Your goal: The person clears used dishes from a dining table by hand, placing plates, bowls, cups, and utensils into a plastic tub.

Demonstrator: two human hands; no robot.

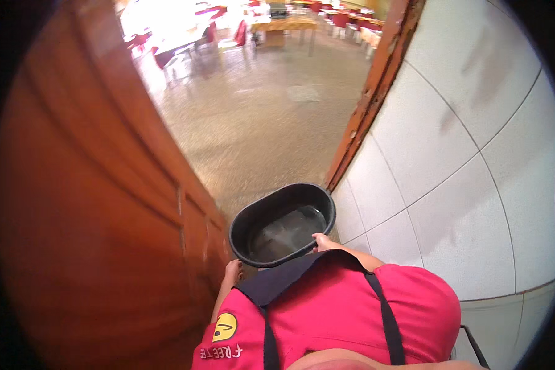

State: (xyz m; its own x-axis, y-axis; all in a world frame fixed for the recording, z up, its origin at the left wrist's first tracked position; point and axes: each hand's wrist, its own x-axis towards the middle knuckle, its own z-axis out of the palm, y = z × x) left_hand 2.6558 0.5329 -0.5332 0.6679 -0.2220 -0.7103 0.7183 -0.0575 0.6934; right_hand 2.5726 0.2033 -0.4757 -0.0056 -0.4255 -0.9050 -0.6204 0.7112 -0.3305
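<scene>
An oval black plastic tub is in front of my body, in the doorway. Its inner bottom is shiny and pale in patches; whether it holds a little water I cannot tell. On the right, my right hand grips the near rim, thumb over the top. My left hand is curled at the tub's near left end, close to the door, with its fingers partly hidden under the rim. A dark apron over a pink shirt covers part of the tub's near side.
A brown wooden door stands along my left. To the right are a worn door frame and a white tiled wall. Beyond the doorway, a shiny floor leads to tables and red-covered chairs.
</scene>
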